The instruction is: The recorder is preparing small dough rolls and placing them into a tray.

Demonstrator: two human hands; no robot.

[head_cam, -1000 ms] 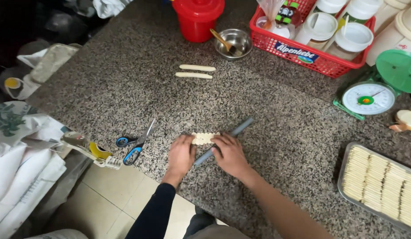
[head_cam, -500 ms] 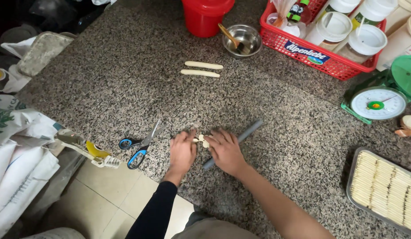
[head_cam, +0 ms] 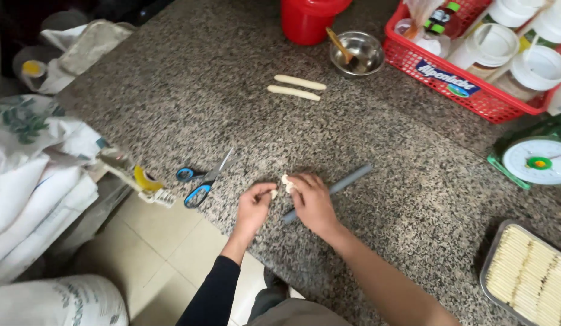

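My left hand (head_cam: 254,205) and my right hand (head_cam: 312,200) meet at the near edge of a speckled granite counter (head_cam: 190,84). Between their fingertips they pinch a small piece of pale dough (head_cam: 286,183); a tiny bit shows at the left fingers, most of it is hidden by the right fingers. A grey rod (head_cam: 347,181) lies slanted on the counter under and behind my right hand. Two rolled dough sticks (head_cam: 297,87) lie side by side further back.
Blue-handled scissors (head_cam: 202,179) lie left of my hands. At the back stand a red bucket (head_cam: 310,18), a steel bowl (head_cam: 356,53) and a red basket (head_cam: 467,90) of white jars. A green scale (head_cam: 538,162) and a tray of dough sticks (head_cam: 528,278) are on the right.
The flat dough piece that lay under both hands has been gathered up into my fingertips. The view has shifted closer and slightly left.
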